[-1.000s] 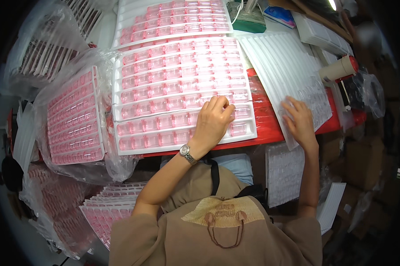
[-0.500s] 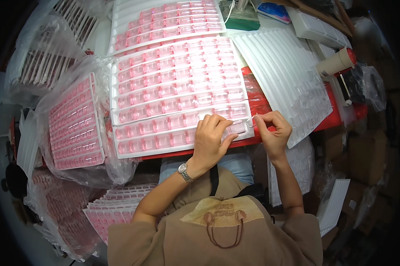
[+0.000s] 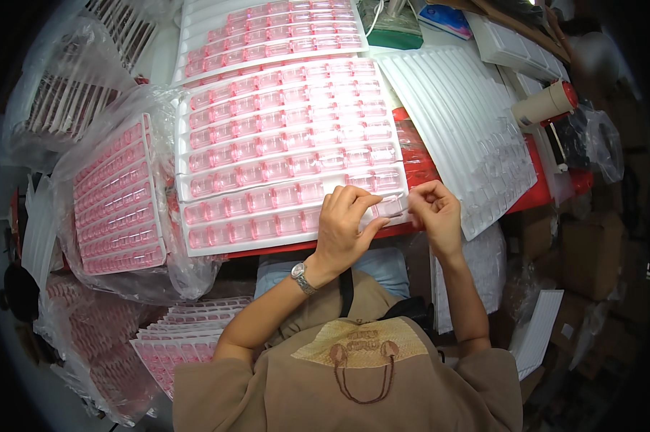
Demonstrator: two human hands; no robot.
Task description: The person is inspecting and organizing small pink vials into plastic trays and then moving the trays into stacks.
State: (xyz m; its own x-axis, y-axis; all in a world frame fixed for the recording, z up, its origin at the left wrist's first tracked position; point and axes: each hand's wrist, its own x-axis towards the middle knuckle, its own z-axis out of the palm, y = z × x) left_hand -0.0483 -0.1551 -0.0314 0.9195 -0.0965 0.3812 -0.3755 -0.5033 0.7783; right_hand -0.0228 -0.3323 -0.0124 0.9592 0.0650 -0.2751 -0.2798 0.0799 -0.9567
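My left hand [image 3: 345, 222], with a watch on its wrist, rests on the lower right part of a white tray [image 3: 253, 250]. Its curved forefinger and thumb grip a small clear pink piece [image 3: 390, 206] at the tray's corner. Just right of it, my right hand [image 3: 439, 218] is closed in a pinch. Something thin and pale reaches from the piece toward the right fingertips, too small to name. Rows of clear pink box-like pieces [image 3: 274, 170] fill the tray's grooves; my left hand hides part of the nearest row.
Behind is another part-filled tray [image 3: 195, 36]. A ridged white tray [image 3: 433, 93] with clear pieces leans over red material on the right, near a beige cylinder with a red end [image 3: 544, 104]. Plastic-wrapped pink-filled trays [image 3: 120, 194] stand left; cardboard boxes [image 3: 591, 252] are stacked far right.
My right hand has shifted slightly left and its fingers have come closer to the small piece. My left hand stays almost in place.
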